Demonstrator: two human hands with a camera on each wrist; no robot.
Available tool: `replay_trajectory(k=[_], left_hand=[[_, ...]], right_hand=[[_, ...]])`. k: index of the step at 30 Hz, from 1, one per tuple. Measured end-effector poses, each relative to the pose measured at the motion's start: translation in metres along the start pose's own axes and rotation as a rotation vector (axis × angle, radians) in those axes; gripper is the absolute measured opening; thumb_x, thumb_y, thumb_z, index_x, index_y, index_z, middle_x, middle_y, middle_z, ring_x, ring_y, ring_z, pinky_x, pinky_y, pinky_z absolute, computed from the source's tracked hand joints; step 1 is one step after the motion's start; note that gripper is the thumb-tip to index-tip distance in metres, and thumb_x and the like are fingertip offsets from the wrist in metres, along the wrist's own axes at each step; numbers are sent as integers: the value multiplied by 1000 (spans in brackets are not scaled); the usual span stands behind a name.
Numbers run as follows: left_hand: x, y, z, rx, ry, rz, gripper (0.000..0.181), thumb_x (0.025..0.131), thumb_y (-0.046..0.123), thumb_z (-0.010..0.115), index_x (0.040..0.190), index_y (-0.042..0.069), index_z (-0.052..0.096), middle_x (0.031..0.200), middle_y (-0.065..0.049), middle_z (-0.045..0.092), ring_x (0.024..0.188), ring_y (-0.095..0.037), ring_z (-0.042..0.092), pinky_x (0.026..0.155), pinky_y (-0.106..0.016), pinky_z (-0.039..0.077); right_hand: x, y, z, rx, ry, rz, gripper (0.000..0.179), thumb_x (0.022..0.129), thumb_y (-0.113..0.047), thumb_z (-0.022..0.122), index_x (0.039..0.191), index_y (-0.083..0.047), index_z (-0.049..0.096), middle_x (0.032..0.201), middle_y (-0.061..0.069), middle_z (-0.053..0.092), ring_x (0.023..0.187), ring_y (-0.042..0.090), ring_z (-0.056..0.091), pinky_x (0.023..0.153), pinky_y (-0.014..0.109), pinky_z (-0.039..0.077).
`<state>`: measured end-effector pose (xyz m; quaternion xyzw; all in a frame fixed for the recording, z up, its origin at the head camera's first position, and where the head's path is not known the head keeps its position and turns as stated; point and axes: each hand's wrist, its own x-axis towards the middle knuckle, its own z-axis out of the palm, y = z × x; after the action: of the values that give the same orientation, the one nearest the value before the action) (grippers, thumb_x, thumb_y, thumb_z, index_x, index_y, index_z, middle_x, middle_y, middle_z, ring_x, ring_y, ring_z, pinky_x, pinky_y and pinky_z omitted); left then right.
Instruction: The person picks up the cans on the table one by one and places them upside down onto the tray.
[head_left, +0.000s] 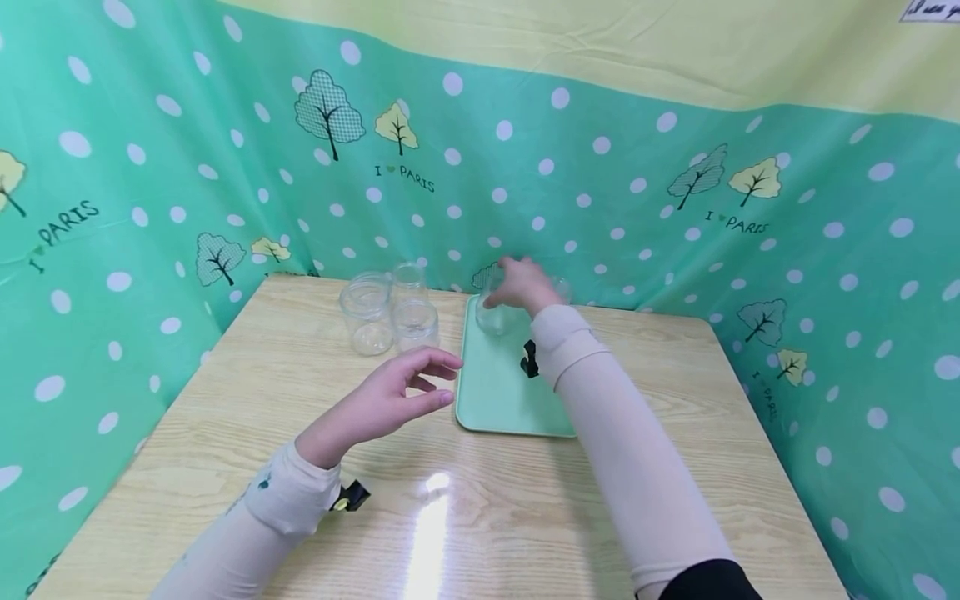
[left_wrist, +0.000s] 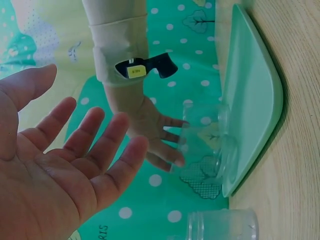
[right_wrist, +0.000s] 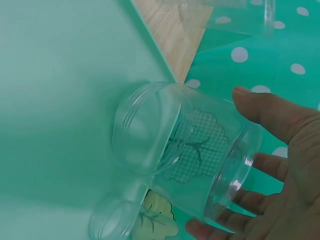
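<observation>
A clear, wide jar (right_wrist: pixel 195 150) stands near the far end of the green tray (head_left: pixel 502 400), its ridged ring at the tray end. My right hand (head_left: pixel 523 283) is at its upper end, fingers and thumb spread about the rim; how firmly they touch cannot be told. Beside it on the tray is another clear jar (right_wrist: pixel 107 220), partly hidden behind my hand in the head view. My left hand (head_left: pixel 390 396) hovers near the tray's left edge, fingers loosely bent, holding nothing. In the left wrist view its palm and fingers (left_wrist: pixel 110 165) are bare.
Left of the tray, a wide clear jar (head_left: pixel 367 312), a slimmer one (head_left: pixel 408 283) behind and a short one (head_left: pixel 415 327) in front stand close together on the wooden table (head_left: pixel 465 517). A green dotted cloth (head_left: pixel 525 192) hangs around the table's back and sides.
</observation>
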<state>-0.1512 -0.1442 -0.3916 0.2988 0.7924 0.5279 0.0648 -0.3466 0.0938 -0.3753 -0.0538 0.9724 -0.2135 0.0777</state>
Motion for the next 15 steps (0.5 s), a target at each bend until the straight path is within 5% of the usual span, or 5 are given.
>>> replay_trajectory(k=[15], left_hand=[[0,1,1,-4,-1,4,37,97,18,72,132,15,63,133,0,63,121,-21,62,99,-46,56]], right_hand=[[0,-5,5,-11,35,32,90,79,-36,88,154,-17,44,152,17,41,138,38,41,111,60,43]])
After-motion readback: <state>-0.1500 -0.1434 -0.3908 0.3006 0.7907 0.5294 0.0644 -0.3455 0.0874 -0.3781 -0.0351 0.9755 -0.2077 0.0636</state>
